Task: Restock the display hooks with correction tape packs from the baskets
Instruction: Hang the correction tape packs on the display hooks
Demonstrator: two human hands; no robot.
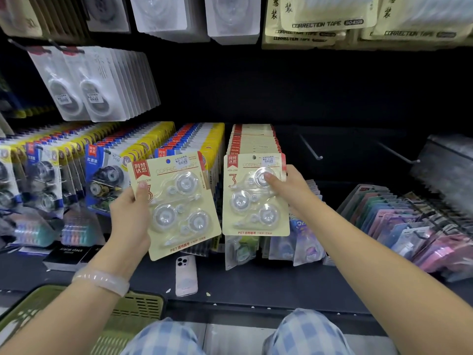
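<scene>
My left hand grips a cream correction tape pack by its left edge, thumb on the front, tilted in front of the blue and yellow packs. My right hand holds a second cream pack upright, thumb pressed on its clear blister. That pack sits at the front of a row of matching cream packs on a hook. Two bare metal hooks stick out of the dark panel to the right. A green basket lies at the lower left, under my left forearm.
Blue and yellow tape packs fill the hooks at left. Pastel packs stand in a clear tray at right. A white phone lies on the dark shelf ledge. More correction tape packs hang overhead. My knees are below.
</scene>
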